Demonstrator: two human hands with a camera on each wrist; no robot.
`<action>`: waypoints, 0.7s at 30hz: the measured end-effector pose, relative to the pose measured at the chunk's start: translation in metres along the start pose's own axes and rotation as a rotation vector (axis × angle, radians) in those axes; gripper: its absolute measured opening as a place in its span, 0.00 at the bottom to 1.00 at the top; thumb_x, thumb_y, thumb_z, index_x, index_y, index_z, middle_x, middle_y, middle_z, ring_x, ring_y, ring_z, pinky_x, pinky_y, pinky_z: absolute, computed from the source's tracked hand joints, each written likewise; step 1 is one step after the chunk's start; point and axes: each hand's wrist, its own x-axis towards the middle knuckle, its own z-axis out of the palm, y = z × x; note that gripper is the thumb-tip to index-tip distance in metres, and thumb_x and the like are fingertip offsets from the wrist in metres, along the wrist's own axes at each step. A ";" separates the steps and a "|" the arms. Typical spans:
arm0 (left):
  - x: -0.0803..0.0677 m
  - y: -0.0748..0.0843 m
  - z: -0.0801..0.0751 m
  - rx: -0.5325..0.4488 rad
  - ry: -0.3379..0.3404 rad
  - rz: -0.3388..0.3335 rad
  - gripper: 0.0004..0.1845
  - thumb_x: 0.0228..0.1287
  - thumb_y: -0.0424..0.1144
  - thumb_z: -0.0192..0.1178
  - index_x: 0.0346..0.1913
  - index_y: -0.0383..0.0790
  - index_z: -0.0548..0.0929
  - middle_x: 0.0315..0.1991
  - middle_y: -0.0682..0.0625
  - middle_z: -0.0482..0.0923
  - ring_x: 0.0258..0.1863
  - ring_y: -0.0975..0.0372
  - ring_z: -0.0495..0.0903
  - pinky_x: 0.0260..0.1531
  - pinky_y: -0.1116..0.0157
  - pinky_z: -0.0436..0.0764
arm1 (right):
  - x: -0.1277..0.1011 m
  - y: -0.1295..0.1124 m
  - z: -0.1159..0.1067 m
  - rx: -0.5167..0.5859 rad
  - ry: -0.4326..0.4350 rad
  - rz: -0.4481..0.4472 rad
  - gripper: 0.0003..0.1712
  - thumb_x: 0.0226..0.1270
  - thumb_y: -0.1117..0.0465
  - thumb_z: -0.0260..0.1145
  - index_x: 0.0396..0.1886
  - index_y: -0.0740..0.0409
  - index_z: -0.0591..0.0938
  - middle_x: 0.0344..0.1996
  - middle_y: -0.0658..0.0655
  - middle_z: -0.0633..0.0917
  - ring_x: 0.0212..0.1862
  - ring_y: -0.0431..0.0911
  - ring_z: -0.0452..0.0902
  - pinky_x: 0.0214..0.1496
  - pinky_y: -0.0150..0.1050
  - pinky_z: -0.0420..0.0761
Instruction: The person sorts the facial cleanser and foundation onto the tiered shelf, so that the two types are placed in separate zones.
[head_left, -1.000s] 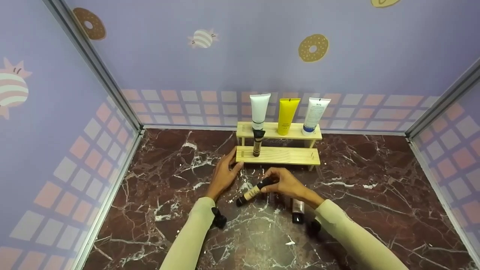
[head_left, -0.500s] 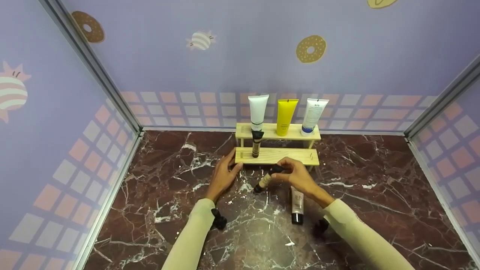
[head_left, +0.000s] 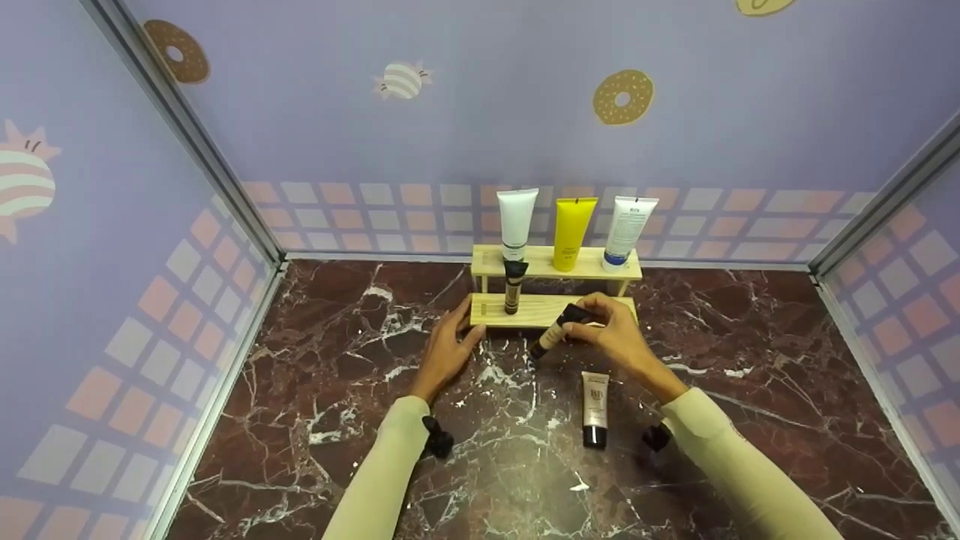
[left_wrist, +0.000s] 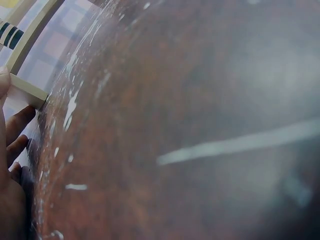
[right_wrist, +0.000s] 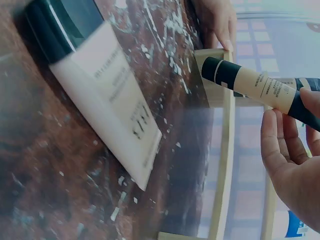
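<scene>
R hand (head_left: 619,341) pinches beige tube w/ black ends (head_left: 556,330), tilted, held in air just in front of lower step of wooden rack (head_left: 600,311). L hand (head_left: 444,352) fingers straight, tips touching rack's left end. BB tube (head_left: 595,409) flat on marble worktop (head_left: 337,375), near R wrist. Slim dark tube (head_left: 514,286) upright on lower step.

The desk (head_left: 337,360) is glossy dark red marble with white veins. The 2-step rack (head_left: 592,264) is pale, matt, unpainted wood. The beige concealer tube (right_wrist: 260,87) looks like smooth plastic with black ends; the BB cream tube (head_left: 595,401) has a satin sheen and a glossy black cap.
</scene>
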 end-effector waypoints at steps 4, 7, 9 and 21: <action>-0.001 0.000 -0.001 -0.001 0.000 0.002 0.39 0.83 0.53 0.65 0.86 0.39 0.66 0.77 0.36 0.74 0.81 0.38 0.66 0.86 0.43 0.56 | 0.004 -0.005 -0.004 -0.006 0.020 0.000 0.16 0.65 0.73 0.80 0.48 0.72 0.84 0.44 0.64 0.91 0.45 0.46 0.89 0.46 0.36 0.92; 0.000 0.001 -0.001 -0.001 0.000 0.006 0.39 0.82 0.52 0.65 0.86 0.39 0.66 0.78 0.36 0.74 0.81 0.39 0.68 0.86 0.44 0.56 | 0.007 -0.009 -0.006 -0.018 0.028 -0.001 0.17 0.65 0.73 0.80 0.49 0.72 0.84 0.44 0.64 0.91 0.45 0.46 0.88 0.46 0.35 0.91; 0.000 0.000 0.000 -0.002 0.001 0.012 0.40 0.82 0.52 0.66 0.86 0.39 0.66 0.77 0.36 0.75 0.79 0.41 0.70 0.87 0.47 0.55 | 0.010 -0.011 -0.008 -0.036 0.037 -0.006 0.17 0.65 0.72 0.80 0.50 0.73 0.84 0.45 0.64 0.91 0.46 0.45 0.88 0.47 0.33 0.90; 0.000 0.000 -0.001 -0.042 -0.025 0.030 0.40 0.84 0.51 0.64 0.87 0.36 0.64 0.78 0.36 0.74 0.65 0.47 0.87 0.88 0.47 0.52 | 0.028 -0.024 -0.012 -0.085 0.066 -0.085 0.16 0.67 0.72 0.80 0.51 0.72 0.87 0.47 0.68 0.91 0.45 0.47 0.88 0.53 0.31 0.87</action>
